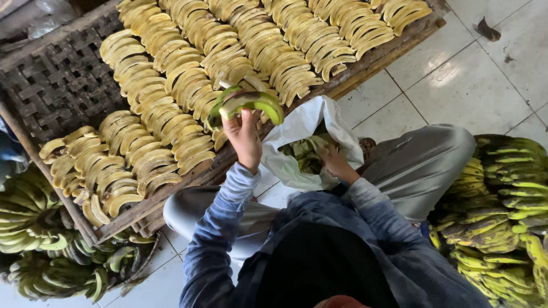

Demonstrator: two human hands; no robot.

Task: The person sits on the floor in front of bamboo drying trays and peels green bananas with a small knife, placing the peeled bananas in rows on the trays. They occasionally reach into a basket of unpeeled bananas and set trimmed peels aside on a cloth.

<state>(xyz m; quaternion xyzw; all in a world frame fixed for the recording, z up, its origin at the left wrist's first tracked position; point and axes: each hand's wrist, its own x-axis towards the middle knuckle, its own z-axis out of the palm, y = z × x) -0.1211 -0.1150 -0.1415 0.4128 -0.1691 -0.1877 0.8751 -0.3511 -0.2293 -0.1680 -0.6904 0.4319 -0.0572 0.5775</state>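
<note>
My left hand (242,134) is raised over the near edge of a woven drying rack (63,85) and grips a green banana peel (251,104) that curls open in two strips. Just beyond it a pale peeled banana (255,83) lies on the rack. My right hand (334,161) reaches into a white plastic bag (302,122) on the floor between my knees and touches green peels (302,154) inside; I cannot tell whether it grips any. Rows of peeled yellow bananas (188,63) cover the rack.
Bunches of green unpeeled bananas (34,228) are heaped at the lower left. Another heap of green and yellow bananas (502,205) lies at the right. White floor tiles (474,85) show at the upper right, and my grey trouser legs (416,165) flank the bag.
</note>
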